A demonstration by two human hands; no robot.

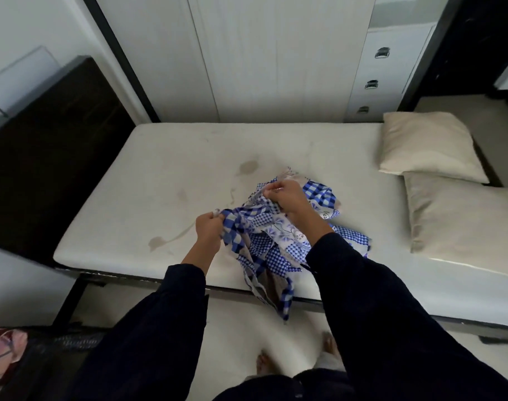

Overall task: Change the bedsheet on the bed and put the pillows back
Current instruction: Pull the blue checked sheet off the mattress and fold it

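Note:
A blue-and-white checked bedsheet (279,241) lies bunched on the bare white mattress (166,175), one end hanging over the near edge. My left hand (209,231) grips a gathered edge of the sheet at its left side. My right hand (286,195) grips another part of the edge, farther back and to the right. Two cream pillows lie at the right end of the bed: one pillow (426,146) at the back, a larger pillow (461,215) in front of it.
A dark headboard (50,157) stands at the left end of the bed. White wardrobe doors (247,59) and drawers (377,68) run behind the bed. A black metal frame (73,296) carries the mattress. Patterned fabric (1,351) lies at the lower left. My bare feet stand on the pale floor (235,337).

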